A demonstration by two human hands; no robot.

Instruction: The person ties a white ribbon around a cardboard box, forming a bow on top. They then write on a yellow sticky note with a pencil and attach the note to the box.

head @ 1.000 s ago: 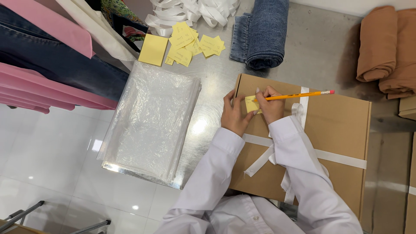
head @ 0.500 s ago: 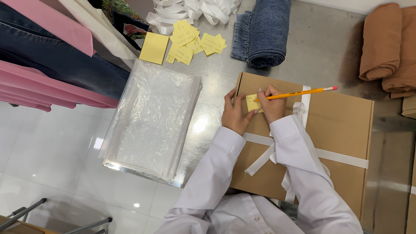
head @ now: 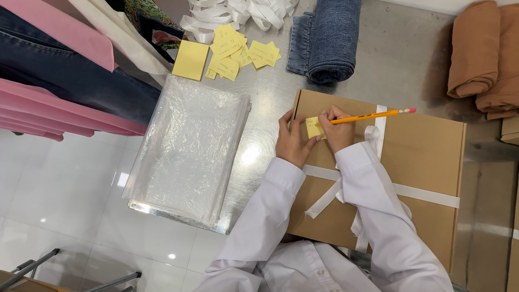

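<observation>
A brown cardboard box (head: 427,162) tied with white ribbon (head: 421,193) lies on the metal table (head: 400,65). On its upper left corner the left hand (head: 292,141), fingers together, presses a yellow sticky note (head: 312,128). The right hand (head: 336,130) pinches a yellow pencil (head: 373,115) lying nearly level, tip on the note, pink eraser pointing right.

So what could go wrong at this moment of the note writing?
The small yellow note sits near the cardboard box edge, pinned only by the left hand; it could slip or crease under the pencil in the right hand. The right sleeve lies over the white ribbon and might drag it. The clear bags overhang the steel table and could slide off.
</observation>
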